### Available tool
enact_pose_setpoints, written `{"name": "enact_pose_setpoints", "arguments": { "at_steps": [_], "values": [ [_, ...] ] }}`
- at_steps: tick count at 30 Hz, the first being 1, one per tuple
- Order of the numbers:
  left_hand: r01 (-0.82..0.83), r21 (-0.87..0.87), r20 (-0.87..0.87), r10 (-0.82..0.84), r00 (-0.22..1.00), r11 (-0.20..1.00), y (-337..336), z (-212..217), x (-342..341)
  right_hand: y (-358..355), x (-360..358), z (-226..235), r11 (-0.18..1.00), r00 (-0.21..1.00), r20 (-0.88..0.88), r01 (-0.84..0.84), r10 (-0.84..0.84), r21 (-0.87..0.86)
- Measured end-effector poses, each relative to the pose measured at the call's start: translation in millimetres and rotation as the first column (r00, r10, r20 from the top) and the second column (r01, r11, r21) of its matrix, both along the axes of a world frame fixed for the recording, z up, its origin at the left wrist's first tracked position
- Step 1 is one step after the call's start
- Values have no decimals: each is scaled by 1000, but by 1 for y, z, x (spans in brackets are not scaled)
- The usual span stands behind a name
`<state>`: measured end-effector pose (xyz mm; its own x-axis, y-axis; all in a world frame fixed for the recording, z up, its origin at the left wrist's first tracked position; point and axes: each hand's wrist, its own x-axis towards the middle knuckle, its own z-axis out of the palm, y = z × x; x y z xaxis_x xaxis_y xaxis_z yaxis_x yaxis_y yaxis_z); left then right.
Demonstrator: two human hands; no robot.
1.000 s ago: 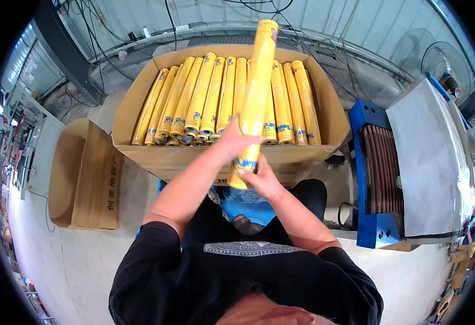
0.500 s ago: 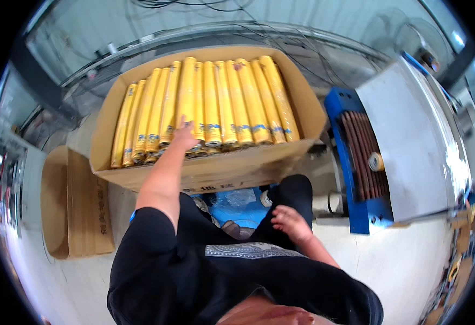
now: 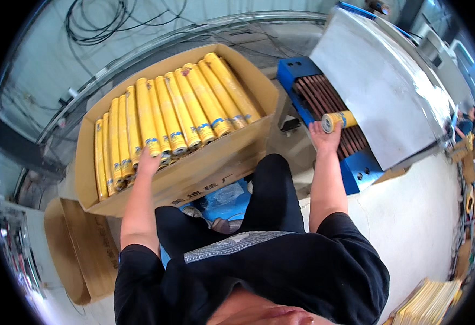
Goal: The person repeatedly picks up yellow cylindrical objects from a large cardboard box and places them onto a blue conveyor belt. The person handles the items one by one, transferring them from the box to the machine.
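Right hand (image 3: 324,138) grabs yellow roll (image 3: 339,120) at conveyor, left hand (image 3: 149,161) on box rolls.
Right fingers wrapped around the roll's end, roll lying on blue roller conveyor (image 3: 324,103) at the metal tunnel's mouth. Left fingers rest flat, loosely spread, on packed yellow rolls (image 3: 167,116) in cardboard box (image 3: 215,162).

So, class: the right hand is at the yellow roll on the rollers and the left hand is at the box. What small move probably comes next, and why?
Probably the right hand draws the yellow roll off the rollers: only its end pokes out from under the metal cover, the fingers touch it, and the left hand rests on the rolls in the box.
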<state>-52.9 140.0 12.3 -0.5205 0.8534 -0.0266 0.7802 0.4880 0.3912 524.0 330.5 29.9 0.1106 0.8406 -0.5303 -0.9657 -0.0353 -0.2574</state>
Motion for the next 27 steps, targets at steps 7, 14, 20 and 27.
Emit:
{"name": "enact_pose_setpoints", "arguments": {
  "at_steps": [7,14,20,27],
  "values": [
    [58,214,219,-105,970,975,-14,75,106,-1,-18,-25,940,961,-243,-46,135,338],
    [325,214,966,-249,70,921,2,47,239,-223,-173,-33,459,475,-45,-815,879,353],
    [388,284,724,-462,512,877,-61,47,238,-261,-188,-30,-43,15,387,-989,922,143],
    [-155,562,760,-434,484,812,-109,100,145,-241,-213,4,-226,-202,593,-973,780,-33]
  ]
}}
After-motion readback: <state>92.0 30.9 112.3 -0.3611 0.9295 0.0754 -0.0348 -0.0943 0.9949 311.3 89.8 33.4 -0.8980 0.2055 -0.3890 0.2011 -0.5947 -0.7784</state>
